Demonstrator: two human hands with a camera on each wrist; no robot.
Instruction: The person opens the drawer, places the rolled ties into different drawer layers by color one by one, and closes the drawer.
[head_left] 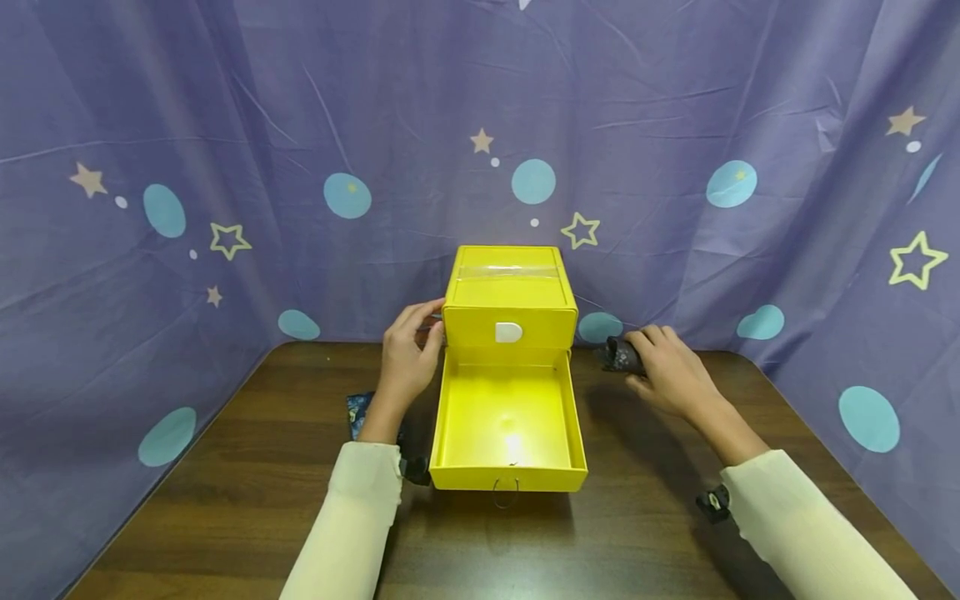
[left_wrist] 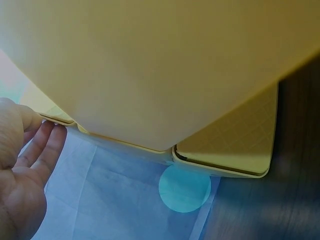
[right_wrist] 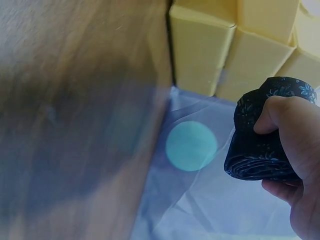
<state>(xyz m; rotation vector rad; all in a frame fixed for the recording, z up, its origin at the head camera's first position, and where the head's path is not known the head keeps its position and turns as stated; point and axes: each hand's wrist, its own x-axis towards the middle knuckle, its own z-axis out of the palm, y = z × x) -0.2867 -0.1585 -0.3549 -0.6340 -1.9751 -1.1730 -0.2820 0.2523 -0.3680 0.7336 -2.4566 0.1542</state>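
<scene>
A yellow drawer box [head_left: 510, 287] stands mid-table, its front drawer [head_left: 498, 417] pulled out with a bare interior. My left hand [head_left: 408, 354] touches the box's left side near the upper front edge. In the left wrist view, that hand's fingertips [left_wrist: 55, 132] rest along the edge of the yellow box [left_wrist: 225, 135]. To the right of the box, my right hand [head_left: 671, 367] grips a folded, rolled dark floral cloth [head_left: 622, 356] above the table. The right wrist view shows the cloth [right_wrist: 257, 155] between thumb and fingers, with layered folds at one end.
A dark blue patterned piece of fabric [head_left: 358, 412] lies left of the box, partly hidden by my left forearm. A wire loop [head_left: 506, 496] hangs on the drawer front. Purple curtain [head_left: 420, 108] with stars and dots surrounds the brown wooden table [head_left: 247, 467].
</scene>
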